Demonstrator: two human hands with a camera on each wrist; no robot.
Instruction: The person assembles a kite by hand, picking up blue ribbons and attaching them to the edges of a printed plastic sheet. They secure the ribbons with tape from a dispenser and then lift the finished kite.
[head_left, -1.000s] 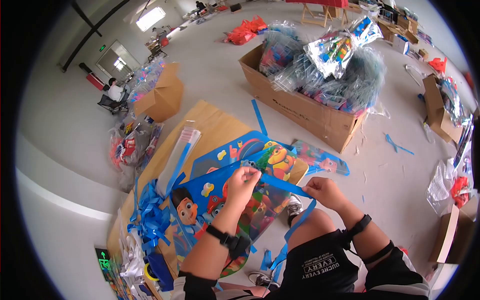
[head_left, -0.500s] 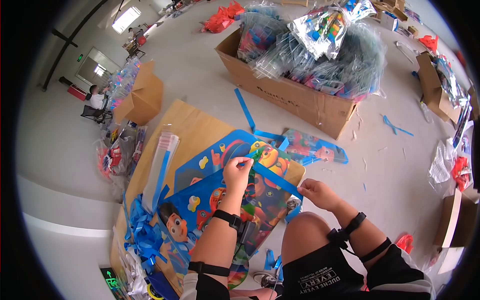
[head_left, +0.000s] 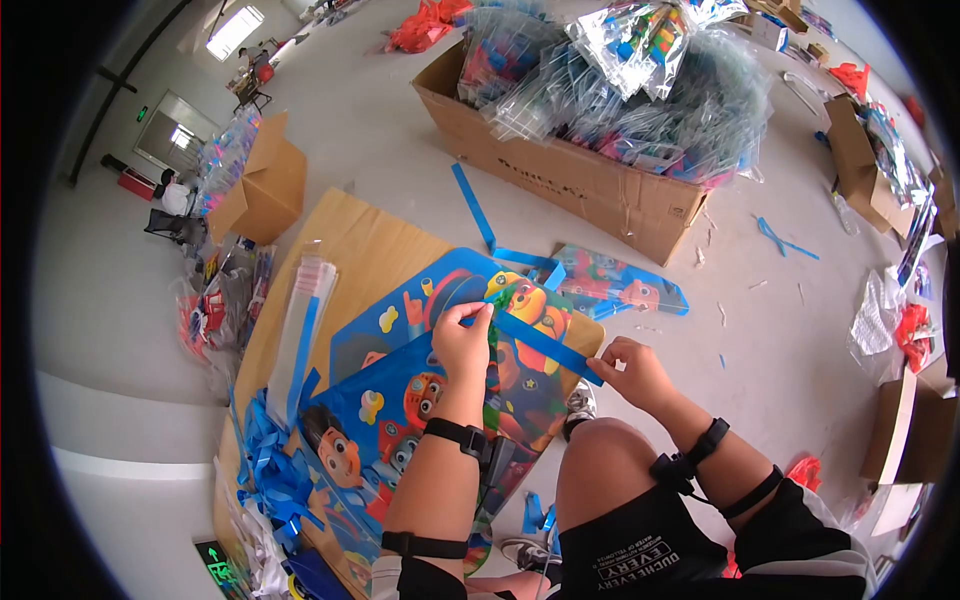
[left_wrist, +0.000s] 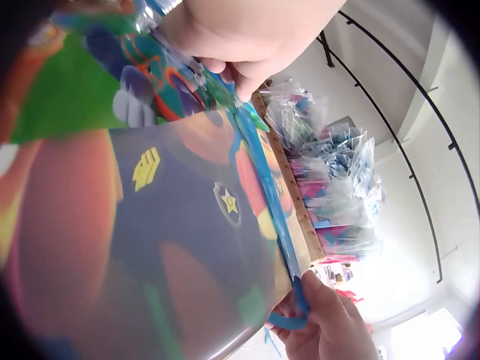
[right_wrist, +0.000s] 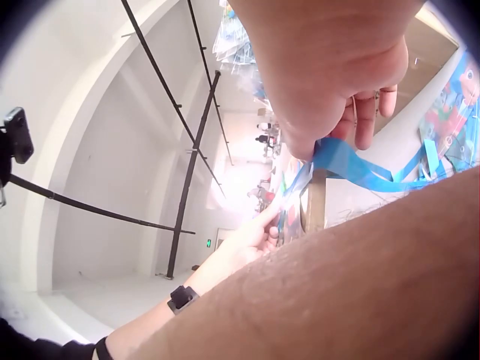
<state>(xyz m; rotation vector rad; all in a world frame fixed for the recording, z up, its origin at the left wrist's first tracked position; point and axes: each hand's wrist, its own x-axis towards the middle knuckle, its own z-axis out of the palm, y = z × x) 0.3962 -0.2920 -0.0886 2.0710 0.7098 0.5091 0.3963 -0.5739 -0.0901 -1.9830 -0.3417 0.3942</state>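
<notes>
From afar, I take this for a packing workshop: a big carton (head_left: 560, 177) heaped with bagged goods (head_left: 690, 115), more boxes (head_left: 275, 190) on the grey floor (head_left: 750, 390).

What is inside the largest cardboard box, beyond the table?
Clear plastic packages are heaped in the cardboard box, with a silver package on top; whatever lies deeper is covered.

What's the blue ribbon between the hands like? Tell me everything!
It's a flat, plain blue ribbon, slightly shiny, maybe plastic or fabric. A stretch is pulled nearly straight between the left hand and right hand, slanting down to the right over a cartoon sheet in the head view. Both hands pinch it. Past the right hand it bends into a loose loop. Whether it's fixed to the sheet, I can't tell.
</notes>
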